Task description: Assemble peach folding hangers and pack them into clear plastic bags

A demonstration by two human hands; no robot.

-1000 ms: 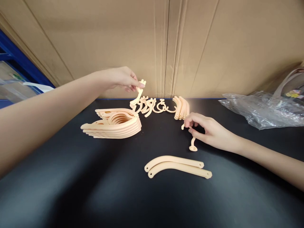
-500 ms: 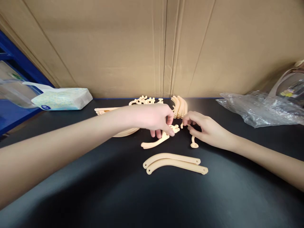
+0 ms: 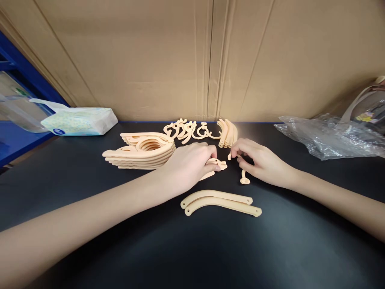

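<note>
My left hand (image 3: 197,162) is closed on a cream plastic hanger piece (image 3: 221,163); its holed end sticks out past the thumb, and the palm covers much of the rest. To the right, my right hand (image 3: 259,162) pinches a small cream hanger hook (image 3: 244,179). The hook's round end hangs below the fingers and its other tip shows at the fingertips, apart from the hanger piece. In front of both hands lie two curved hanger arms (image 3: 222,204), side by side on the black table (image 3: 192,253).
Stacked hanger bodies (image 3: 138,156) sit to the left. Several loose hooks (image 3: 188,130) and a bundle of curved arms (image 3: 227,133) lie at the back by a cardboard wall (image 3: 135,60). A tissue pack (image 3: 84,120) is far left, clear plastic bags (image 3: 327,136) far right.
My left hand has turned and its forearm has swung nearer, uncovering the hanger stack and loose hooks. The held hanger piece is now more hidden. My right hand has hardly moved.
</note>
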